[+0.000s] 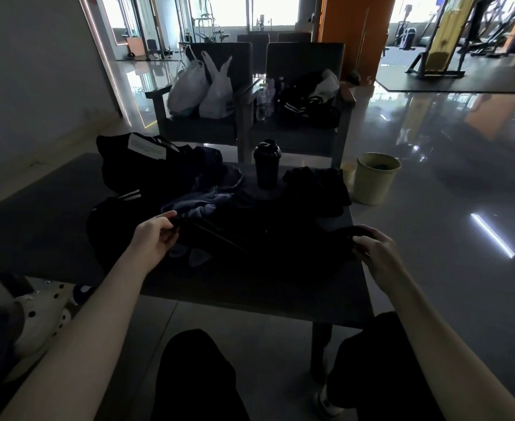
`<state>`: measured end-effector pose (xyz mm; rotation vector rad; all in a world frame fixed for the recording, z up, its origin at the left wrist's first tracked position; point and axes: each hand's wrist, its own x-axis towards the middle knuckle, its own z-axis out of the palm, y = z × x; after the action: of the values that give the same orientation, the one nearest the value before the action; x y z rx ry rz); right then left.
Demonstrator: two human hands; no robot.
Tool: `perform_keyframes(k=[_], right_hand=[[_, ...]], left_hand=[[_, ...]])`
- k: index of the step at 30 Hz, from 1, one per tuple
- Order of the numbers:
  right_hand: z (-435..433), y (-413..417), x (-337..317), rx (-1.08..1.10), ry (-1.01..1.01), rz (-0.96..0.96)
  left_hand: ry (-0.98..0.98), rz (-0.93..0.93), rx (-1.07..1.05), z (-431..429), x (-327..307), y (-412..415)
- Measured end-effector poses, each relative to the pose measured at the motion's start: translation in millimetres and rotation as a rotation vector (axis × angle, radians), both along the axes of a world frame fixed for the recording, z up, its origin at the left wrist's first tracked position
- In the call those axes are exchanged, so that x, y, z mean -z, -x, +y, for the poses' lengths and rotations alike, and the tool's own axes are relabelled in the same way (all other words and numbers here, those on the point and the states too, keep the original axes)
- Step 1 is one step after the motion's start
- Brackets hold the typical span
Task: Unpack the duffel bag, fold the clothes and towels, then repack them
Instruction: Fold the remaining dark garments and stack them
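The big dark table (37, 226) holds nearly everything. At its far left side sits the black duffel bag (134, 168) with white stripes. It looks saggy, so I think most things are out of it. Right in front of the person lies a black piece of clothing (265, 241). It is pulled wide between both hands, likely to make it flat for folding. It is too dark to tell what kind of clothing it is. Just behind it is a messy heap of blue clothes (207, 202), and it touches the heap, so the fold has little room. A black pile (320, 186) lies at the far right of the table. A yellow bin (374, 180) stands on the floor beside that corner. A dark bottle (266, 165) stands upright between the heaps and could get knocked over. The left hand (154, 235) pinches one end, its fingers (166, 215) clamped on the cloth. The right hand (377, 247) grips the other end with curled fingers (364, 240)
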<state>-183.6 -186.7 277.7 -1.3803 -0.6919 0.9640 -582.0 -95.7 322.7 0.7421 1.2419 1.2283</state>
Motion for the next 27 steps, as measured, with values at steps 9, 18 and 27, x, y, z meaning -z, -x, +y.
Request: perform_keyframes(k=[9,18,27], right_hand=[[55.0,-14.2,11.5,0.105,0.043,-0.470],[146.4,-35.8,24.6,0.240,0.150,-0.286],[190.3,-48.4,41.7,0.318,0.228,-0.441]], left_hand=[[-0.156,0.606,-0.032,58.7,8.2,-6.3],[-0.055,0.851,-0.148,152.8,1.5,-30.1],[0.058,1.029,-0.144,214.2,14.4,-54.1]])
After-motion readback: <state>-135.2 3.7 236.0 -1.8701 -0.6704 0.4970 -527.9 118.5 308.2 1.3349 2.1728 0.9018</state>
